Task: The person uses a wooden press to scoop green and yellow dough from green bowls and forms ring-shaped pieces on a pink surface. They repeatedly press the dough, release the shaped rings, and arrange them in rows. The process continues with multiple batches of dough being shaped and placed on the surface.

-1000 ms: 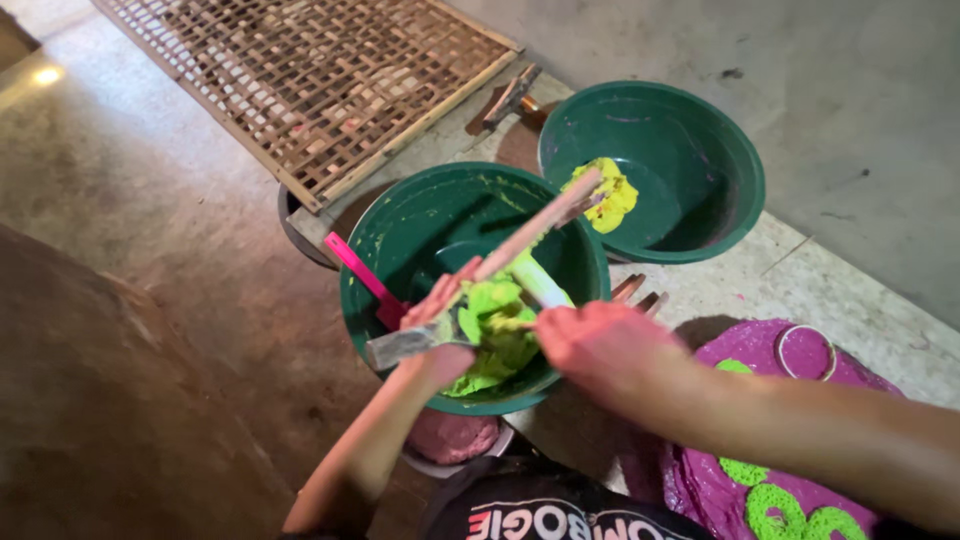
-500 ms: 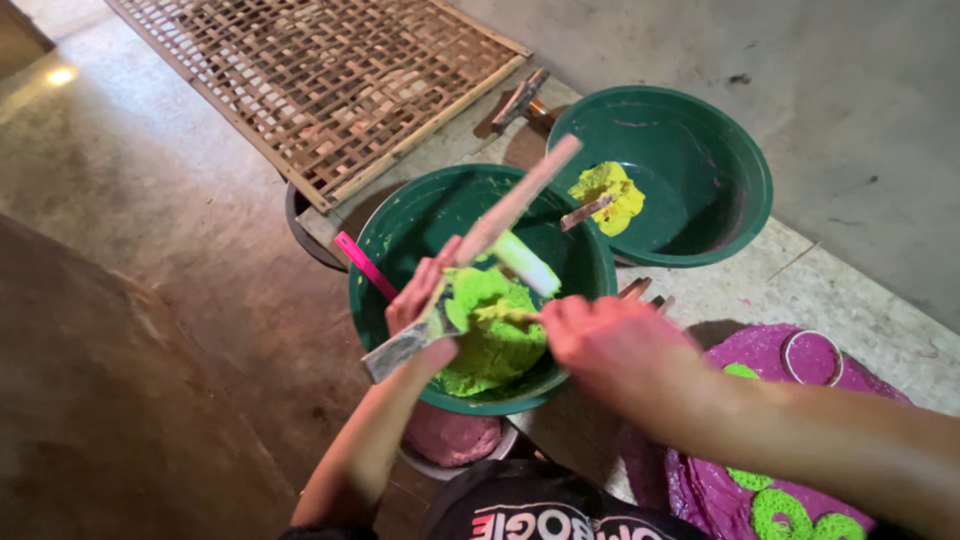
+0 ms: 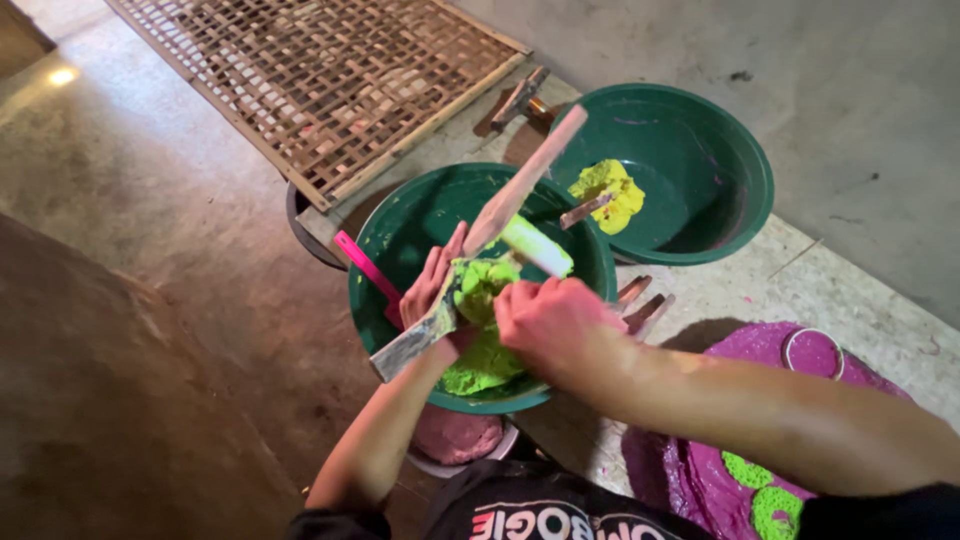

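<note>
At frame centre, the left hand [image 3: 432, 285] clamps a long wooden-handled metal scraper [image 3: 470, 245]. The right hand [image 3: 545, 315] closes on bright green dough [image 3: 478, 300] over the near round green plastic basin [image 3: 400, 240]. Dough could drop outside if scraped hard.

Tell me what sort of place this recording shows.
Probably a floor-level craft or food-making spot, worked on bare concrete floor. Signs: two round green plastic basins holding lime-green paste, a woven bamboo lattice tray, and a purple-stained mat bearing green rings.

No packages, labels, signs, screens.
</note>
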